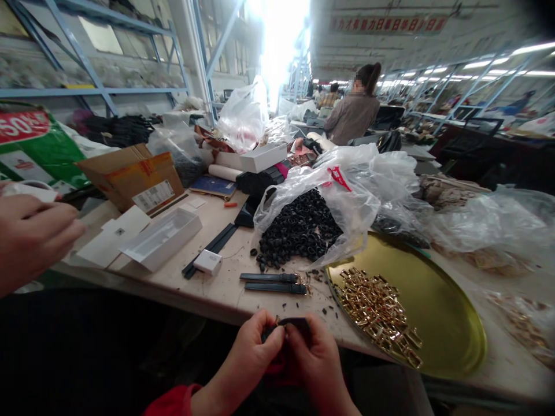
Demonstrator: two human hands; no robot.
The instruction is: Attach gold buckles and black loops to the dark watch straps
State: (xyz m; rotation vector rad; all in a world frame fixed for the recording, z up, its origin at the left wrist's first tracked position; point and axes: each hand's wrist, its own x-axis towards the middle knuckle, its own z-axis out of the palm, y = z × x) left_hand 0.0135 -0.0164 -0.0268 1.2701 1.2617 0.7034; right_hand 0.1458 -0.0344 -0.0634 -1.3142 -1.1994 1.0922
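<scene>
Both hands are close together in front of the table edge, fingers pinched on one dark strap (297, 325). My left hand (249, 353) grips its left part, where a small gold-coloured bit shows at the fingertips. My right hand (318, 353) is closed on the right part; the fingers hide much of the strap. Beyond them lie two dark straps with gold buckles, a rear strap (269, 278) and a front strap (275, 288). Small black loops (299, 228) spill from a clear plastic bag (359, 199). Gold buckles (373, 309) are heaped on a round gold tray (451, 312).
Another person's hand (37, 237) is at the far left. Near it are a cardboard box (143, 179) and a white open box (162, 237). A small white block (208, 262) lies beside longer dark strips (219, 245). A person (355, 112) sits farther back.
</scene>
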